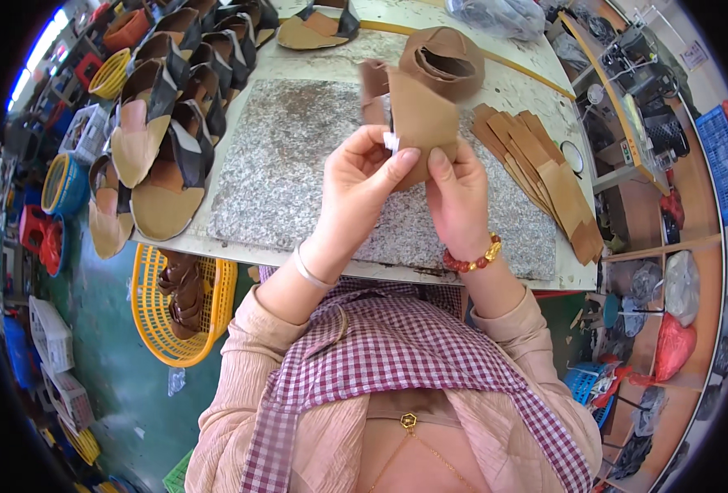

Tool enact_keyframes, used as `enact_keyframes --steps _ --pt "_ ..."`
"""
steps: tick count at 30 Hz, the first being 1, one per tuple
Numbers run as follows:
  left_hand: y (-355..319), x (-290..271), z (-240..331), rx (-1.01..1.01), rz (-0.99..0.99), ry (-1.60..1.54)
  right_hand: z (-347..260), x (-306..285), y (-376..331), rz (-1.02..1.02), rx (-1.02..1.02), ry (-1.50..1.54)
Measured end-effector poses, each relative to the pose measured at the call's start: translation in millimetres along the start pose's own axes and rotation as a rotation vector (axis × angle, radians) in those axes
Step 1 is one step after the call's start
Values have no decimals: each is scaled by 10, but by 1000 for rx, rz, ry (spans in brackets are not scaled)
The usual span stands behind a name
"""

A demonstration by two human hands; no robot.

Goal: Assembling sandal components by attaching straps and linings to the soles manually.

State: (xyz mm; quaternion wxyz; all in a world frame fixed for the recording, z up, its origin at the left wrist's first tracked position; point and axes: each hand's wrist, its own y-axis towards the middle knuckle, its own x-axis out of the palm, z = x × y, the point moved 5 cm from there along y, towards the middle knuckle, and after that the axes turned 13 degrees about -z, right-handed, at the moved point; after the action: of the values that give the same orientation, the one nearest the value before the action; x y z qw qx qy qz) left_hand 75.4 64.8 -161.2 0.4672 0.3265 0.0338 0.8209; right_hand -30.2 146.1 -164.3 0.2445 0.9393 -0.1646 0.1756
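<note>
Above the speckled stone slab [290,156], both my hands hold one flat tan shoe piece [424,115] upright. My left hand [368,168] pinches its lower left edge between thumb and fingers, where a small white bit [391,141] shows. Closed on the lower right edge, my right hand [460,189] has its thumb pressed on the face. A brown, blurred piece [374,82] stands out just behind the left side; I cannot tell whether it is joined to it. Farther back lies a rounded brown shoe upper [431,53] with a dark opening.
Rows of black-and-tan shoe uppers [171,164] crowd the table's left side. Fanned tan strips [540,168] lie at the right beside a small round white-faced object [571,156]. A yellow basket [140,304] with brown pieces stands below the left edge. Shelves [655,353] are at right.
</note>
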Motion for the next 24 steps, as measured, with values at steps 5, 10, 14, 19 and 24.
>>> enact_keyframes --steps 5,10,14,19,24 --pt "-84 194 51 20 -72 268 -47 -66 -187 -115 75 -172" --pt "-103 194 -70 35 -16 278 -157 -45 -184 -31 77 -231" --pt "-113 120 -45 0 41 276 -147 45 -177 -5 -7 -225" --pt "-118 -150 -49 -85 -28 136 -50 38 -166 -8 -11 -4" --pt "-80 -47 21 -89 -12 3 -21 34 -111 10 70 147"
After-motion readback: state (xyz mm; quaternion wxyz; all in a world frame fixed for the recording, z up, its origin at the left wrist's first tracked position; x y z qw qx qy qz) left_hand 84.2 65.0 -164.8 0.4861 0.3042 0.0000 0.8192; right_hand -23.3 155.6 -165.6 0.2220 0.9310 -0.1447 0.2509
